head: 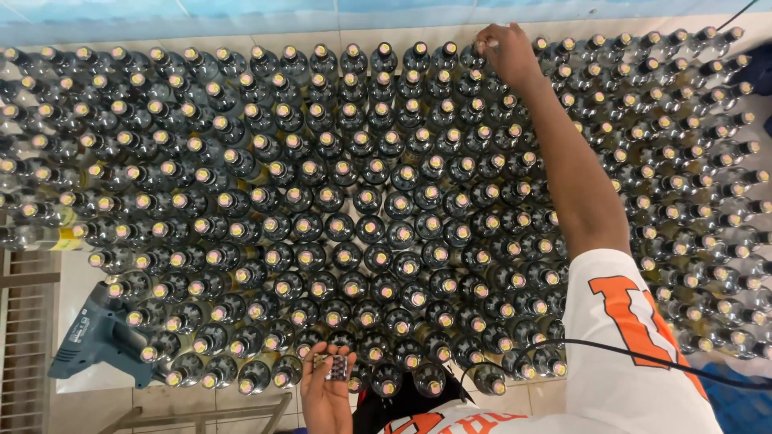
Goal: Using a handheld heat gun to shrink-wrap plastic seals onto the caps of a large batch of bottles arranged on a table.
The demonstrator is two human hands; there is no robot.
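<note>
Several hundred dark glass bottles (378, 229) are packed upright in staggered rows on a pale table (80, 281), shoulder touching shoulder, so that each is propped by its neighbours and every mouth can be reached from above. Each neck is closed with a small round cap, pale yellow to pink at the centre.

The right hand (505, 50) is stretched across the whole block to the far row, the arm passing low over the caps between. The fingers are curled together and pressed down on the top of one far bottle (488, 42); whether anything is pinched beneath them cannot be told.

The left hand (326, 386) is kept close to the body at the near edge. A small flat strip of seals (338, 366), dark with rows of pale dots, is pinched between thumb and fingertips and held face up, just above the nearest bottle tops, presumably as a ready supply.

A blue heat gun (100, 337) is laid on its side at the near left of the table, beside the outermost bottles. A black cable (643, 354) is draped over the white sleeve with an orange printed shape. One yellow label is glimpsed on a bottle at the left edge.
</note>
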